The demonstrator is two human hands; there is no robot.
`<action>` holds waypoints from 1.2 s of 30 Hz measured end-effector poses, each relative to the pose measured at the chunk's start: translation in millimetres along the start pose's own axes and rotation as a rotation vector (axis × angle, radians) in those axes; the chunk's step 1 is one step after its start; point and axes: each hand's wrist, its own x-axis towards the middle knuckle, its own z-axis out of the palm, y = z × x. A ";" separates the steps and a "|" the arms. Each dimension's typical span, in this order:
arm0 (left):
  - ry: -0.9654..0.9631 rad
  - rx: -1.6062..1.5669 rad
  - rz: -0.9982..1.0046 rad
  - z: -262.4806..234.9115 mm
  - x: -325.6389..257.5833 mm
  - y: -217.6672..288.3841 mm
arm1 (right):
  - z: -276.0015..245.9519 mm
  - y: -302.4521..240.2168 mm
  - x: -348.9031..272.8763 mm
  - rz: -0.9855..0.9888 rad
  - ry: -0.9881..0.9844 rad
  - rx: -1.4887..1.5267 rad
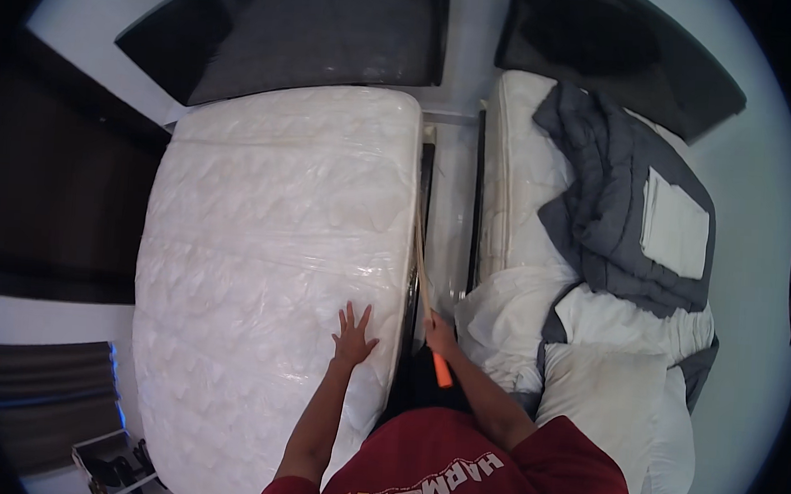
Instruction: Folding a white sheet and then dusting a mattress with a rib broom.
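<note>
My left hand (352,337) lies flat with fingers spread on a white mattress (275,212), near its right edge. Shiny clear plastic covers the mattress. My right hand (442,334) is closed around a long thin tan stick (422,259) with an orange end (442,371) that sticks out below my fist toward me. The stick runs away from me along the mattress's right side, by the gap between the two beds. Its far end is hard to make out against the mattress edge, so I cannot tell what kind of tool it is.
Across a narrow gap (452,214) stands a second bed (499,190) with a rumpled grey comforter (589,186), folded white linen (675,225) and pillows (600,386). Dark headboards (327,34) rise at the far end. A dark curtained window (42,397) and small rack (115,465) are at left.
</note>
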 end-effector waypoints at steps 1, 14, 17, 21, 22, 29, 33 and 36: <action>0.028 -0.037 0.043 1.1 6.7 1.2 | -13.4 22.1 -3.6 0.002 -0.047 -0.034; -0.140 0.074 -0.186 14.0 52.1 6.3 | 13.8 -60.4 13.8 0.009 -0.052 0.196; -0.089 0.184 -0.116 28.1 55.8 -22.5 | 5.5 -32.0 -3.9 0.017 -0.090 0.101; -0.150 0.151 -0.155 20.5 57.3 -10.0 | -79.2 -1.4 6.2 0.041 -0.074 0.028; -0.190 0.119 -0.183 14.3 58.5 4.1 | -89.0 13.4 13.2 -0.075 0.067 0.042; -0.124 0.188 -0.174 17.5 63.1 2.8 | -43.7 -55.6 46.3 0.184 0.156 0.436; -0.103 0.163 -0.146 22.8 59.2 -7.9 | 0.7 -55.2 -3.7 -0.050 -0.133 0.143; -0.104 0.151 -0.147 18.6 64.8 1.2 | -17.3 5.2 -10.1 -0.054 -0.022 0.055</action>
